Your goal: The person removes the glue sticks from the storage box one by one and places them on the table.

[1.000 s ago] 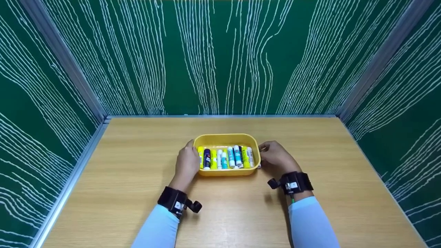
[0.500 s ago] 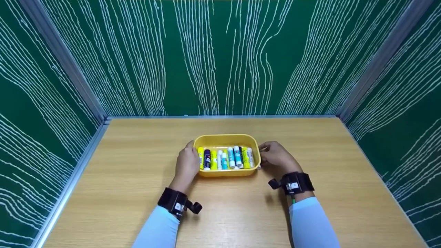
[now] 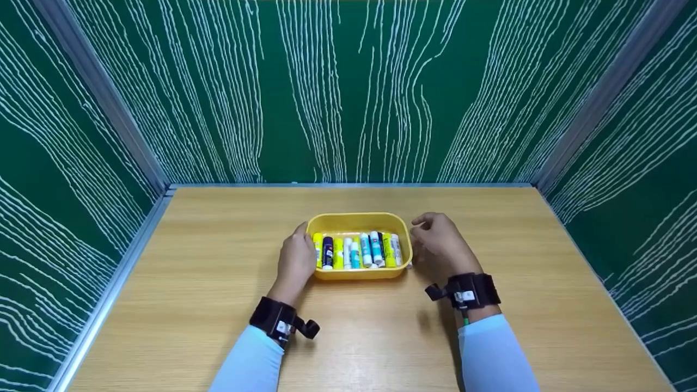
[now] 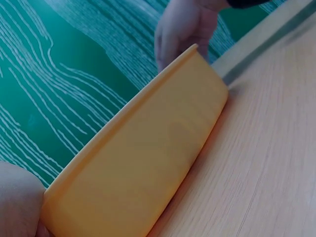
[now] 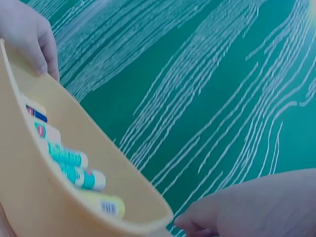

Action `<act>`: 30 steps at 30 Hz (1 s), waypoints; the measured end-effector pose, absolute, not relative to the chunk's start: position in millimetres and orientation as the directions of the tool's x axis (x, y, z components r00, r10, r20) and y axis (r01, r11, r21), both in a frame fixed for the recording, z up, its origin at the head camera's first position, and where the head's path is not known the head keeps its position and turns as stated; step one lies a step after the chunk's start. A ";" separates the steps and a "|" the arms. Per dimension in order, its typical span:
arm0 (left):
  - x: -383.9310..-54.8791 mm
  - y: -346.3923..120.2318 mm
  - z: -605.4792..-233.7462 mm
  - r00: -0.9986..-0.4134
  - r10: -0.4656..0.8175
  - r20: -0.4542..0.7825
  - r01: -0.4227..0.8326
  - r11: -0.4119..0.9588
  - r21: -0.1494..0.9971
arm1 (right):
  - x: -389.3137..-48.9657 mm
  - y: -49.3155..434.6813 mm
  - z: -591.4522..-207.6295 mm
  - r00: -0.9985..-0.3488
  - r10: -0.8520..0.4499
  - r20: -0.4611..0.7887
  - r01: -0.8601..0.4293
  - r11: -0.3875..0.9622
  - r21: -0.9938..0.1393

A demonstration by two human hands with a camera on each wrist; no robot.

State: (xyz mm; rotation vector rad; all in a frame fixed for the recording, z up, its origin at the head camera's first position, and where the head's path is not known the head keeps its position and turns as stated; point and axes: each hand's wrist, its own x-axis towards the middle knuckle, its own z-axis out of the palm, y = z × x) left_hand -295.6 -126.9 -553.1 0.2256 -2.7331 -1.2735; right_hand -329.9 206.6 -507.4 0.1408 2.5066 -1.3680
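A yellow plastic container [image 3: 358, 275] sits on the wooden table, holding a row of several glue sticks. Among them are a dark purple glue stick [image 3: 327, 252], a yellow glue stick [image 3: 389, 250] and a white and turquoise glue stick [image 3: 375, 247]. My left hand [image 3: 295, 257] grips the container's left end, its fingers over the rim in the right wrist view. By the right end is my right hand [image 3: 442, 242], its fingers loosely bent and apart from the rim in the head view. A small white bit by the container's right side is too small to make out.
The wooden table [image 3: 163, 305] ends at a metal frame strip [image 3: 354, 185]. Green walls [image 3: 463, 81] with white wavy lines stand behind it and on both sides. Each wrist wears a black camera band [image 3: 472, 291].
My right hand has let go of the container's right end and risen slightly up and away. The left hand and the container have stayed almost still.
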 end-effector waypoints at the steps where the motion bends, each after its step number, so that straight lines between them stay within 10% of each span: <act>1: -295.6 -126.8 -552.9 -0.982 -0.185 0.042 -0.086 0.634 0.768 | -329.3 204.0 -504.4 -0.960 -0.046 -0.275 0.205 0.550 -0.810; 30: -295.6 -127.2 -555.1 -0.979 -0.175 0.104 -0.034 0.644 0.764 | -301.5 90.1 -533.6 -0.963 -0.269 0.017 -0.208 0.703 -0.681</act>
